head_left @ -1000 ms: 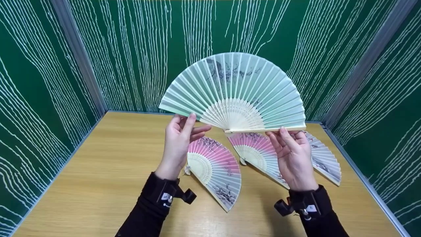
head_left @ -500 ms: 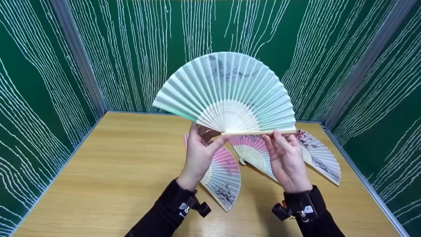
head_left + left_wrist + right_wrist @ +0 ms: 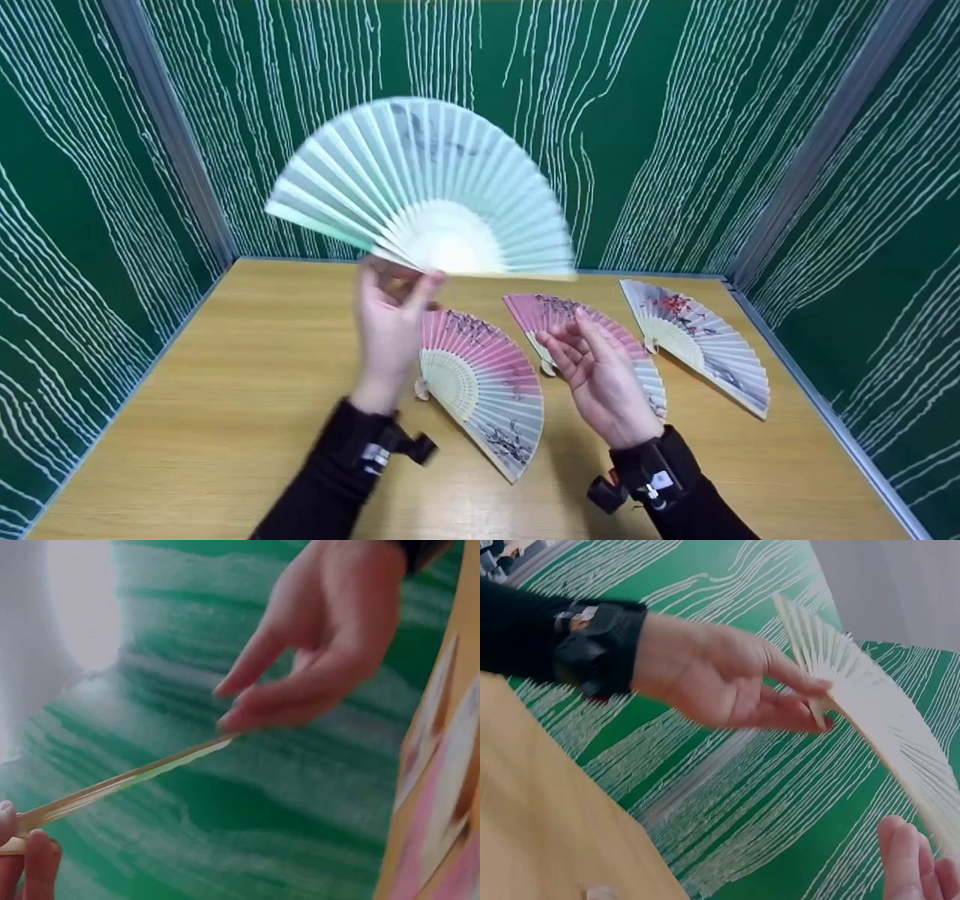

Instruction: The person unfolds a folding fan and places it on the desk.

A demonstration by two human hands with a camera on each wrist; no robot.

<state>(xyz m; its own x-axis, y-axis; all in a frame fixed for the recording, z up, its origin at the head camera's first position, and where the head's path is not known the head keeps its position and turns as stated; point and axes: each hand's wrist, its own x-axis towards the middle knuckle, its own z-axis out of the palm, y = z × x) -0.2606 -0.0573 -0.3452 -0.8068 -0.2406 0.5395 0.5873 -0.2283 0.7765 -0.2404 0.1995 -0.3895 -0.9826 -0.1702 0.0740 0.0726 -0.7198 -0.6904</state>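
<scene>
A spread pale green folding fan [image 3: 465, 172] with a grey branch print is held up above the table. My left hand [image 3: 390, 330] pinches it at the pivot end, thumb in front and fingers behind; the right wrist view shows the same pinch on the fan [image 3: 877, 720]. To the right, my right hand [image 3: 600, 375] holds nothing, its fingers loosely bent, apart from the green fan. Below it on the table lies a pink-and-grey fan [image 3: 555, 311], partly hidden by that hand. Another pink-and-grey fan [image 3: 480, 390] lies spread nearer the front.
At the right of the wooden table [image 3: 247, 375] lies a spread grey fan [image 3: 697, 341] with red blossoms. Green walls [image 3: 637, 112] with white wavy lines enclose the table at the back and both sides.
My left hand shifted from the fan's left edge to its pivot and carried it left and slightly up. The right hand let go of the fan's guard and moved left and lower.
</scene>
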